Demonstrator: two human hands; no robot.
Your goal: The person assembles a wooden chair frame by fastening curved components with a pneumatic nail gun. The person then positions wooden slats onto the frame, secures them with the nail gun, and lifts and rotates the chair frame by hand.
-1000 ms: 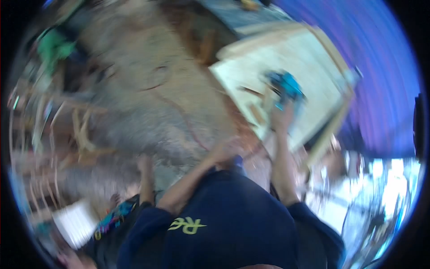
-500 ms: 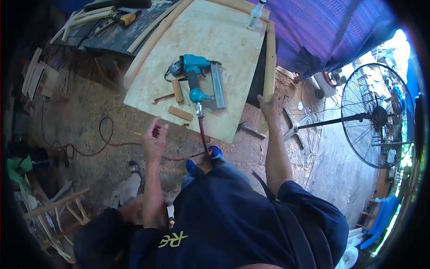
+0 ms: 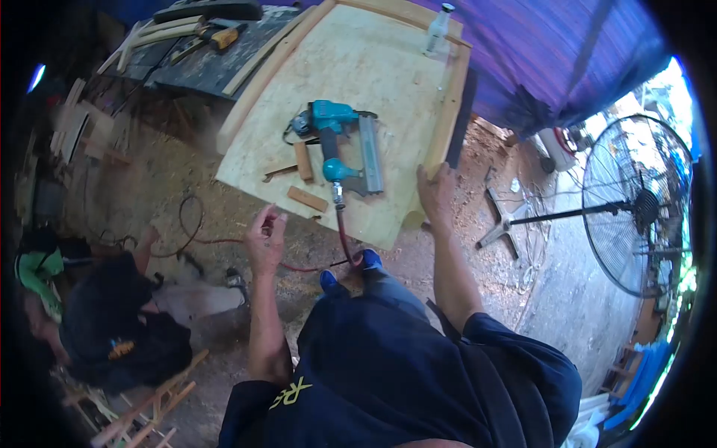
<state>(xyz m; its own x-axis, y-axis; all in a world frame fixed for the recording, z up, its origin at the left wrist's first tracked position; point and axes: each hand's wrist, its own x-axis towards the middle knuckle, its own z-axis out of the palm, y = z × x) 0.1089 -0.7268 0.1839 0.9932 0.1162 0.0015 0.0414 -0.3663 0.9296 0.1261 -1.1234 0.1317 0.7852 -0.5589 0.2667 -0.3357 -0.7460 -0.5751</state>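
Observation:
My right hand (image 3: 437, 196) grips the near end of a long wooden strip (image 3: 451, 112), which lies along the right edge of a pale plywood panel (image 3: 403, 97). My left hand (image 3: 266, 243) is raised just off the panel's near left edge, its fingers loosely curled with a gap at the thumb; I see nothing in it. On the panel lies a teal nail gun (image 3: 328, 142) with a red air hose (image 3: 344, 233) at its handle. Beside it are small wood blocks (image 3: 306, 199). A clear bottle (image 3: 437, 31) stands at the far right corner.
A pedestal fan (image 3: 635, 205) stands at right, its base (image 3: 506, 222) on the floor. Another person (image 3: 123, 321) sits low at left, near a wooden frame (image 3: 149, 407). A dark bench (image 3: 216, 63) at far left holds a yellow tool (image 3: 224, 37) and wood strips. The hose crosses the floor.
The wooden strip has come in against the panel's right edge, with my right hand moving left along with it. My left hand's fingers have curled in more. The person at left has shifted away from me.

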